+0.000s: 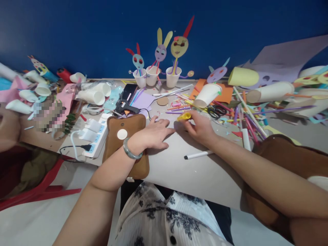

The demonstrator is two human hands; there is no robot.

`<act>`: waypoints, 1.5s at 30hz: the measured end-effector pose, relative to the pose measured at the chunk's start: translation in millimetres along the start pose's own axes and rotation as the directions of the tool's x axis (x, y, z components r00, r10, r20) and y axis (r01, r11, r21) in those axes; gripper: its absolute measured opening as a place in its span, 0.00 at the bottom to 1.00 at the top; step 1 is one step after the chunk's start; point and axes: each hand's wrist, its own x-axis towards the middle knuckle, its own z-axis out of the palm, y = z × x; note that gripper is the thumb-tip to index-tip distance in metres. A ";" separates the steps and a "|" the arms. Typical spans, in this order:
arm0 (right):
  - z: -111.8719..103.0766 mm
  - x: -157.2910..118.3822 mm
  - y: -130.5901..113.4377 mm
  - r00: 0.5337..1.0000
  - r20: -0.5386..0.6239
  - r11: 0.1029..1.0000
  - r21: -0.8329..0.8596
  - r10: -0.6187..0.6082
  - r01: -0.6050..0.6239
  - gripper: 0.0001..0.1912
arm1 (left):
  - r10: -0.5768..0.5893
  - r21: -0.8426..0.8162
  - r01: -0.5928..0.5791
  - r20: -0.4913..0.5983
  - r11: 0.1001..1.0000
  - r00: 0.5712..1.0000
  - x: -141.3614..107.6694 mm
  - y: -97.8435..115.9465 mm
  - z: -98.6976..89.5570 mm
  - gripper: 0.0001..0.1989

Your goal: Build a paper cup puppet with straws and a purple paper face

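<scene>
My left hand rests on the grey tabletop with its fingers spread, holding nothing. Its wrist lies over a brown plush pad with a white round patch. Between the fingertips of my right hand is a small yellow object, held low over the table; its exact kind is unclear. A white marker with a black tip lies below that hand, partly under the forearm. Black-handled scissors and several coloured sticks lie just beyond it.
Three paper-cup figures stand along the blue wall. A white power strip and a black glue gun sit left. A tilted white cup lies on orange paper. Another person's arm is at far left.
</scene>
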 end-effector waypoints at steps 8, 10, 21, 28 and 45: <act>-3.9 12.4 3.4 0.927 -0.117 0.847 0.460 0.357 -0.268 0.15 | 0.046 0.010 -0.045 -0.041 0.999 0.998 7.7 -4.7 4.2 0.26; -4.1 13.4 4.2 0.920 -0.130 0.838 0.474 0.370 -0.270 0.16 | 0.045 -0.026 -0.047 -0.062 0.999 0.997 10.3 -6.8 5.9 0.28; -5.2 10.8 -7.1 0.937 -0.045 0.824 0.492 0.347 -0.281 0.19 | -0.164 -0.101 0.146 -0.194 0.984 0.967 -1.8 -24.7 -7.7 0.09; -3.4 9.2 -4.0 0.940 -0.038 0.831 0.481 0.339 -0.280 0.16 | -0.261 -0.012 0.261 -0.056 0.965 0.964 -11.7 -35.6 -11.6 0.08; -3.8 6.9 -10.7 0.956 -0.037 0.837 0.494 0.292 -0.237 0.19 | -0.111 -0.041 0.108 -0.077 0.993 0.991 -5.2 -37.5 -0.6 0.10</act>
